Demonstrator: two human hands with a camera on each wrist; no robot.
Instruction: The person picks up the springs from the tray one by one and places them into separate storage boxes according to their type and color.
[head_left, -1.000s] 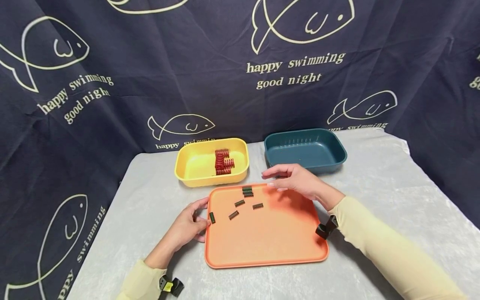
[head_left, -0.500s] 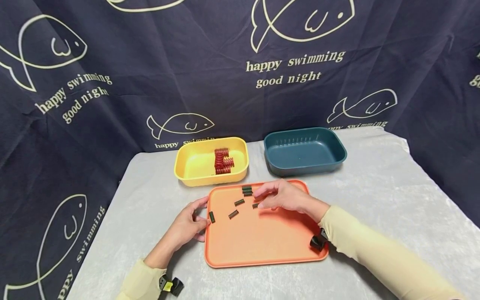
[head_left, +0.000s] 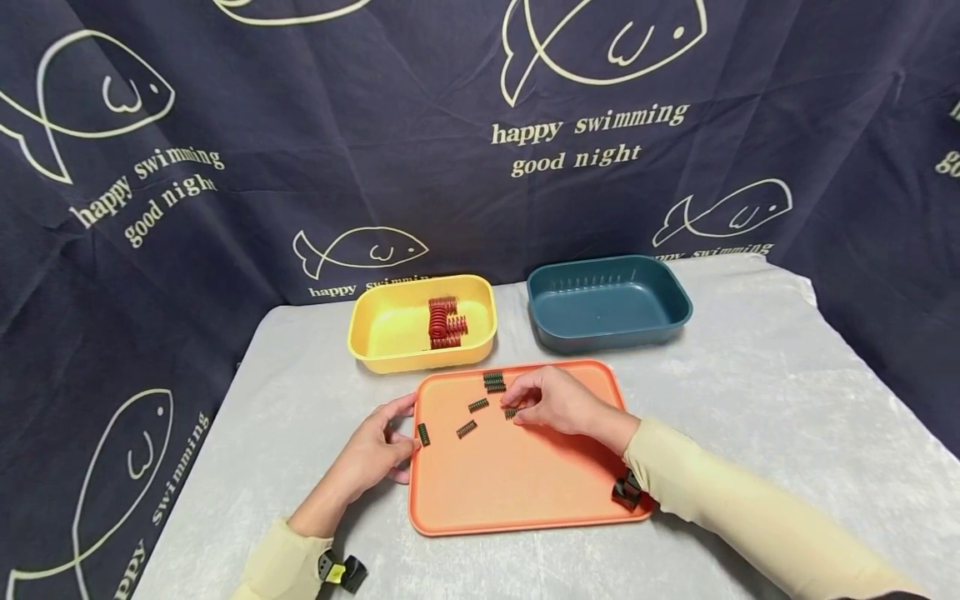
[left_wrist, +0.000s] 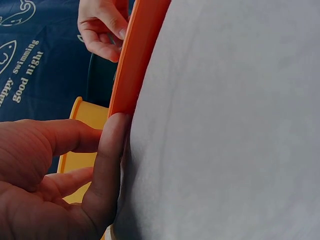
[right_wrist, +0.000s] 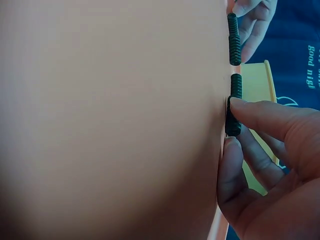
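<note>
Several small dark green coil springs lie on an orange tray [head_left: 525,492]. My right hand [head_left: 558,402] is low over the tray, its thumb and fingertips around one spring [head_left: 512,413]. In the right wrist view, the thumb and another fingertip meet this dark spring [right_wrist: 232,122] near its end. At the tray's left side my left hand [head_left: 378,442] holds the rim, thumb and fingers against it, close to an upright-lying spring [head_left: 423,435]. Two loose springs, a nearer spring [head_left: 467,429] and a farther spring [head_left: 478,406], lie between the hands. A row of springs [head_left: 494,383] sits by the far rim.
Behind the tray stands a yellow bin [head_left: 390,329] with several red springs [head_left: 442,323] in it. A dark teal bin [head_left: 607,312] stands to its right. Grey cloth covers the table [head_left: 765,400]; a navy fish-print curtain [head_left: 450,150] hangs behind.
My right hand has come from over the tray's far edge, by the teal bin, down and leftward to the spring, and its fingertips have closed around it. My left hand stays at the rim.
</note>
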